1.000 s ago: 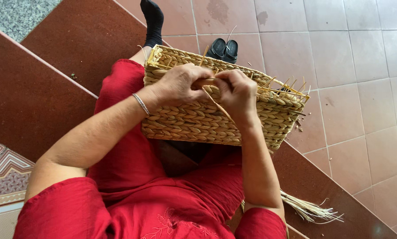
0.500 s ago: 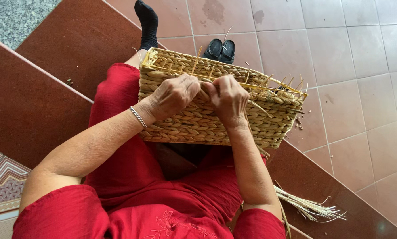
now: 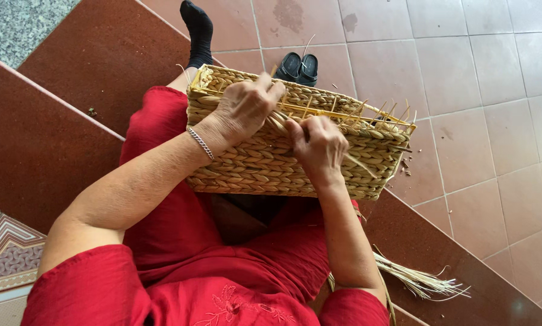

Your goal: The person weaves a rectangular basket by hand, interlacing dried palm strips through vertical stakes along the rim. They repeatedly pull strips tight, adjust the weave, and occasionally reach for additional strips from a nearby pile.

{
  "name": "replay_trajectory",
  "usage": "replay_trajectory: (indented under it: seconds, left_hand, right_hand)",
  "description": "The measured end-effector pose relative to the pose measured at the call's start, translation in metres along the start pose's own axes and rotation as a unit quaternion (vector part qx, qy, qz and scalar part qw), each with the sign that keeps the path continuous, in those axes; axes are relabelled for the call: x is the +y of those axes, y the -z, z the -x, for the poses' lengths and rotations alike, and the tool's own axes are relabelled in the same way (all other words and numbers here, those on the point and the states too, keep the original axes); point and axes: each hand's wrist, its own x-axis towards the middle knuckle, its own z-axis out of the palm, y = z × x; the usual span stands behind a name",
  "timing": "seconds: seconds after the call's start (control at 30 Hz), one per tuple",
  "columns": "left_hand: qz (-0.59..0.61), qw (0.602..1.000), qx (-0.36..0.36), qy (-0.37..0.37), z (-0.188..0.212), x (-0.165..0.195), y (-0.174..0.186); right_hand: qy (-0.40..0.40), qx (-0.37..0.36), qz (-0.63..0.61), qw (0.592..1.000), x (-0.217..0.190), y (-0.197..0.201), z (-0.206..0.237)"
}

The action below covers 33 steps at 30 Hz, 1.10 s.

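Mid-weave on the top rim: left hand [image 3: 242,110] presses down on the rim of the basket [image 3: 271,163], fingers curled over the plaited edge, while right hand [image 3: 319,148], just beside it, is pinched shut on a straw strand [image 3: 358,163] running off to its right. Next move likely needs that strand pulled tight and tucked between the upright stakes. Basket sits on the lap, rectangular, tan braided rows, far rim unfinished with stakes poking up.

One woven basket [image 3: 265,163], two black sandals [image 3: 299,66], one loose straw bundle [image 3: 413,281], one bracelet [image 3: 200,143].
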Motion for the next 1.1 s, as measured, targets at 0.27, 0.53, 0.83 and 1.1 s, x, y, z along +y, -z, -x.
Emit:
replay_trajectory:
  seconds: [0.27,0.53,0.83,1.1]
  left_hand:
    - [0.129,0.972,-0.173,0.087,-0.013,0.004,-0.002]
    - [0.360,0.931,-0.053,0.015,0.011,0.002,0.020]
    - [0.306,0.933,-0.174,0.075,0.005,0.010,0.029]
    - [0.275,0.961,0.015,-0.024,0.020,0.013,0.012]
  right_hand:
    - [0.112,0.010,0.008,0.994,-0.008,0.017,0.018]
    - [0.004,-0.063,-0.126,0.990,-0.004,0.033,0.010]
    - [-0.008,-0.013,-0.154,0.988,0.003,0.019,-0.023]
    - [-0.117,-0.072,-0.182,0.974,0.014,0.012,-0.016]
